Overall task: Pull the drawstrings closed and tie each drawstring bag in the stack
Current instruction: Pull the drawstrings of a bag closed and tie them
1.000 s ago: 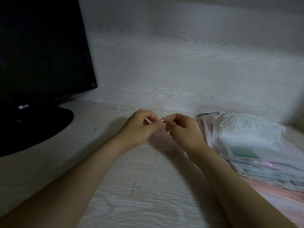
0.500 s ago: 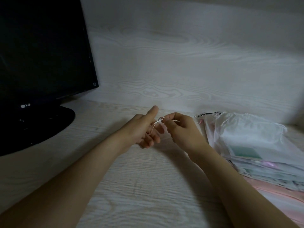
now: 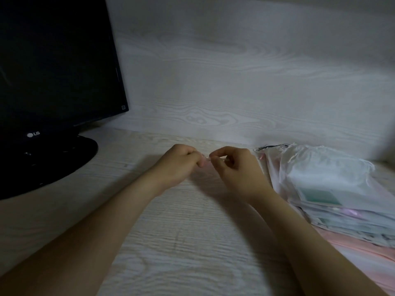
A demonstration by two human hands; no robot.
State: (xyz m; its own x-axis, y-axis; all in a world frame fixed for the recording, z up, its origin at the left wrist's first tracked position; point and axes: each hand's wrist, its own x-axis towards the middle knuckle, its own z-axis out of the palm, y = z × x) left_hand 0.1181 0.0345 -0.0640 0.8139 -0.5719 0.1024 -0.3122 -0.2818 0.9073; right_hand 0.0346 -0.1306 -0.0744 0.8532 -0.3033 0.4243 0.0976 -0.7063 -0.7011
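Both hands are held close together above the worktop [image 3: 181,242], near its middle, with the forearms entering from the lower edge. The left hand [image 3: 178,165] is seen with its fingers curled inward. Its grip is closed on a thin pale drawstring [image 3: 205,160], pinched at the fingertips. The right hand [image 3: 237,169] is curled likewise, and its grip is clamped on the same drawstring between thumb and forefinger. Only a short length of drawstring is visible in the narrow gap between the two hands. The bag belonging to this drawstring cannot be made out; only a faint pinkish sheen is noted on the worktop beneath the hands.

The stack of drawstring bags [image 3: 342,214] is located on the worktop just to the right of the right hand. The top bag [image 3: 324,171] is white and translucent, with its mouth gathered and puckered, and a green rectangle is seen through it. Flat bags are layered below it. A pink sheet [image 3: 363,259] lies beneath the stack at the lower right. A thin black cord [image 3: 270,146] is seen at the rear edge of the stack.

A black monitor [image 3: 53,67] with a dark screen is stood at the left on a round base [image 3: 64,167], well apart from the hands. A pale wood-grain panel [image 3: 235,82] is set upright behind the worktop. The lighting is dim.
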